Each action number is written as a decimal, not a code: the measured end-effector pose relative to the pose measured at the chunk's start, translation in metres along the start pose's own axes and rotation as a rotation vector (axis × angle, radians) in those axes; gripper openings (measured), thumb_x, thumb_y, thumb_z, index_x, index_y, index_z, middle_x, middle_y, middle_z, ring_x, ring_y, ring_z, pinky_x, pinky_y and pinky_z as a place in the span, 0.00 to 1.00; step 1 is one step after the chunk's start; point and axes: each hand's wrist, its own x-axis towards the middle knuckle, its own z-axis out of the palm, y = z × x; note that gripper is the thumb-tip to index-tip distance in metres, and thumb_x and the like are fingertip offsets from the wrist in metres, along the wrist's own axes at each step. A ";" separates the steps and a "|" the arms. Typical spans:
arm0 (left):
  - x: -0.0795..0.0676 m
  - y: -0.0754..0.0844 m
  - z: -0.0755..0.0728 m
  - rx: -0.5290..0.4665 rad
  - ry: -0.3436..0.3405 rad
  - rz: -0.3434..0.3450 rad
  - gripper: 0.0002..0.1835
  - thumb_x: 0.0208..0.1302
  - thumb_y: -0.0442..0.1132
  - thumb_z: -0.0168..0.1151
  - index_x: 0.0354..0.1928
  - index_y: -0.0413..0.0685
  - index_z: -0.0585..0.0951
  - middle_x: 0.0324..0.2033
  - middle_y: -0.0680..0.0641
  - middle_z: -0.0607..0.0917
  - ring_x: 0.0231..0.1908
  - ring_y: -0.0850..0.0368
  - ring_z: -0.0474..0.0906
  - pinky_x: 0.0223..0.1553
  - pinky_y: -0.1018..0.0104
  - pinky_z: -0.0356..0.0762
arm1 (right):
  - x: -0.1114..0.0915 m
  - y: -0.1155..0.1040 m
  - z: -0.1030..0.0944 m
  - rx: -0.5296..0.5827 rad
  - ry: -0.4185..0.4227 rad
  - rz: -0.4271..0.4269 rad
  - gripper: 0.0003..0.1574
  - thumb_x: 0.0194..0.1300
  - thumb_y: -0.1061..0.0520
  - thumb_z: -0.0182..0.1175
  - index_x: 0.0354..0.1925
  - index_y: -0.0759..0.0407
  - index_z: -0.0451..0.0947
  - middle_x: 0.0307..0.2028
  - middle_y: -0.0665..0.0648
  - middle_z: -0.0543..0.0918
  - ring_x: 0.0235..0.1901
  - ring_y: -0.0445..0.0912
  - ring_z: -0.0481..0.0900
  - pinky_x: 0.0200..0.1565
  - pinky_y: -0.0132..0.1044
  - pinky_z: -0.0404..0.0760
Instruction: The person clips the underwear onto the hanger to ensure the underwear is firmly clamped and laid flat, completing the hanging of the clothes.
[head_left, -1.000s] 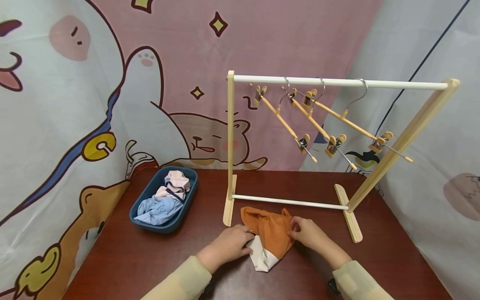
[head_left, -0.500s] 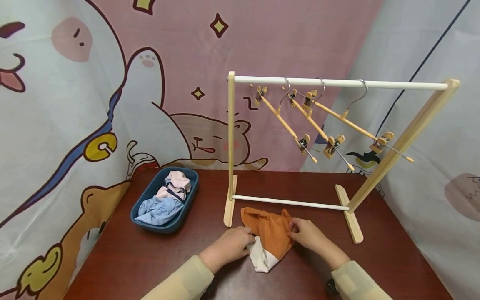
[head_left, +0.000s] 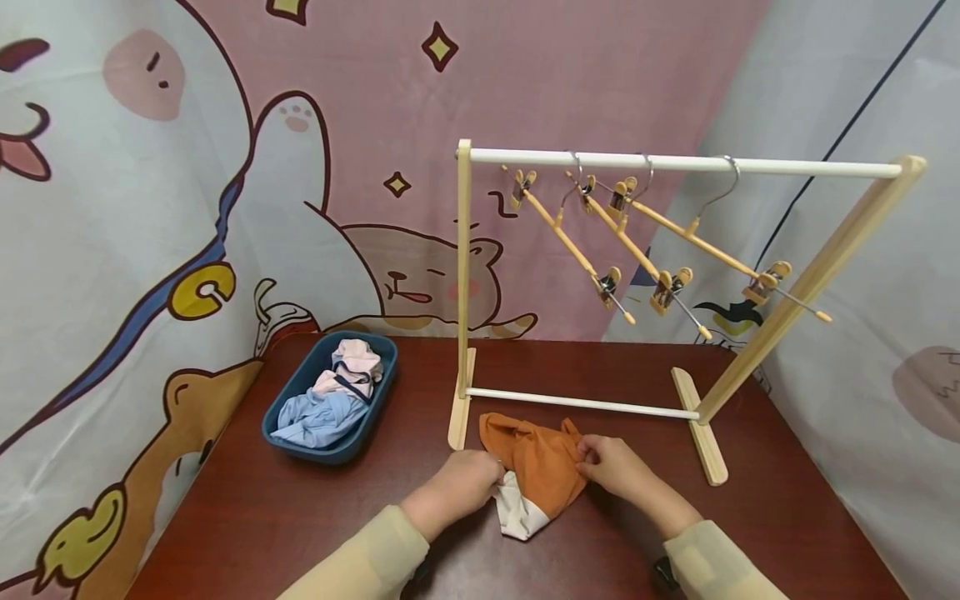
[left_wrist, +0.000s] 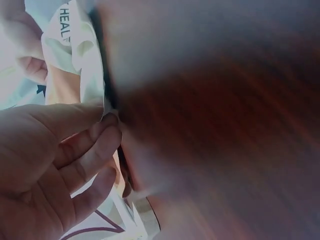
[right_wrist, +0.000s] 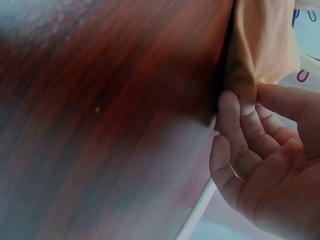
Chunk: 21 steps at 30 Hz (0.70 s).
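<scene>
A small orange and white garment (head_left: 542,462) lies crumpled on the table in front of the rack. My left hand (head_left: 459,487) pinches its left side; in the left wrist view the thumb and fingers (left_wrist: 107,142) hold the edge of the white part, where dark lettering shows. On the opposite side, my right hand (head_left: 618,471) pinches the orange cloth between thumb and fingers, as the right wrist view also shows on the orange fabric (right_wrist: 260,45). The garment's exact kind cannot be told in its folded state.
Behind the garment stands a wooden rack with a white top rail (head_left: 675,163) and lower bar (head_left: 585,402). Three clip hangers (head_left: 690,237) hang from the rail. A blue basket (head_left: 386,379) with light blue and pink clothes is to the left on the brown table (head_left: 247,508).
My left hand has shifted slightly up and its fingers have closed on the garment's left edge. The white part has drawn up a little. The right hand keeps its place.
</scene>
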 end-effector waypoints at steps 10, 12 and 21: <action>-0.003 -0.009 0.004 -0.107 -0.105 0.000 0.09 0.49 0.48 0.71 0.18 0.64 0.79 0.19 0.67 0.76 0.24 0.71 0.73 0.27 0.73 0.71 | 0.003 0.007 -0.001 -0.021 0.035 0.030 0.08 0.53 0.63 0.66 0.27 0.54 0.75 0.17 0.44 0.72 0.18 0.35 0.67 0.23 0.29 0.66; -0.003 -0.011 0.003 -0.156 -0.110 -0.001 0.10 0.50 0.50 0.70 0.18 0.64 0.79 0.19 0.67 0.76 0.23 0.72 0.71 0.27 0.74 0.69 | 0.003 0.006 -0.001 -0.032 0.043 0.040 0.08 0.53 0.63 0.66 0.27 0.54 0.75 0.17 0.44 0.73 0.19 0.36 0.67 0.23 0.29 0.66; 0.003 -0.015 0.004 -0.210 0.011 -0.038 0.11 0.58 0.44 0.66 0.43 0.53 0.84 0.39 0.56 0.82 0.42 0.62 0.78 0.44 0.69 0.76 | 0.002 -0.003 0.002 -0.037 0.044 0.077 0.07 0.55 0.59 0.66 0.30 0.54 0.76 0.19 0.45 0.75 0.19 0.36 0.68 0.23 0.30 0.67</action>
